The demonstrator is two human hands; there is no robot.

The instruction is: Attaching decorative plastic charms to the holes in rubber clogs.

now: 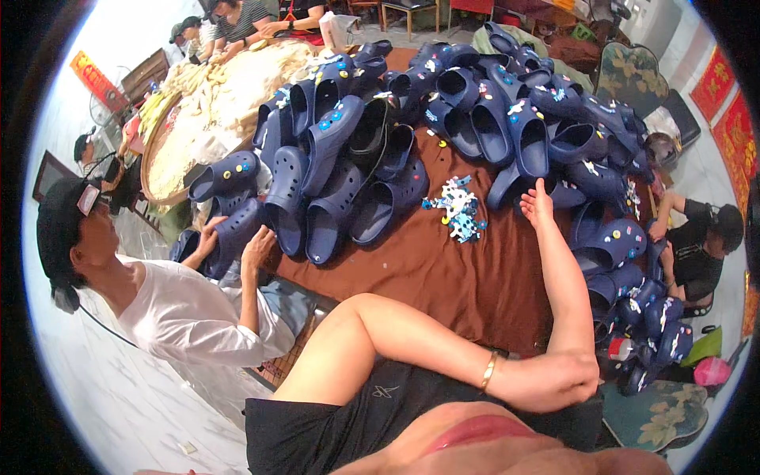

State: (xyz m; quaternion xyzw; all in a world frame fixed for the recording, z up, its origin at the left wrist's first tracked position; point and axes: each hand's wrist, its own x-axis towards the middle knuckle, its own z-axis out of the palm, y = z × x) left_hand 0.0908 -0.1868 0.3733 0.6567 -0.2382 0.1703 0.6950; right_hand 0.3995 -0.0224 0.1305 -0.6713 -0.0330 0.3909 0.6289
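My right hand (537,203) reaches out over the brown cloth with nothing in it. Its fingers are apart, the index finger stretched toward a navy clog (527,141) at the pile's near edge. Left of it lies a small heap of blue and white shoe charms (457,212). Folded across my body, my left arm wears a gold bracelet (489,370). My left hand (538,386) rests against my right elbow, its fingers mostly hidden. Several navy clogs, such as one (286,202) standing at the left, surround the charms; some carry colourful charms.
Brown cloth (396,293) covers the table. On the left a person in white (182,309) handles a clog (237,229); another in black (697,249) sits at the right. A round woven tray (149,170) of pale pieces stands at the back left, with people beyond. A patterned chair (657,416) is nearby.
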